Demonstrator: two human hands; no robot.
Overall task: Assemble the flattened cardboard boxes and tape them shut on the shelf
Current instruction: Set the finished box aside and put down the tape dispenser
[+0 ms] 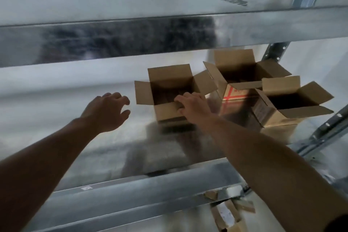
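Three brown cardboard boxes stand upright on the metal shelf (75,100), all with top flaps open. The nearest box (167,113) is in the middle of the view. My right hand (192,107) grips its near top edge, fingers curled over the rim. My left hand (107,111) hovers to the left of that box with fingers loosely spread, holding nothing and touching nothing. A second box (235,68) with red tape on its side stands behind to the right. The third box (290,111) sits at the far right.
The shiny shelf above (131,39) crosses the view close over the boxes. Perforated metal uprights (323,130) stand at the right. The shelf's front beam (131,194) runs below my arms. Cardboard pieces (226,213) lie beneath at the lower right.
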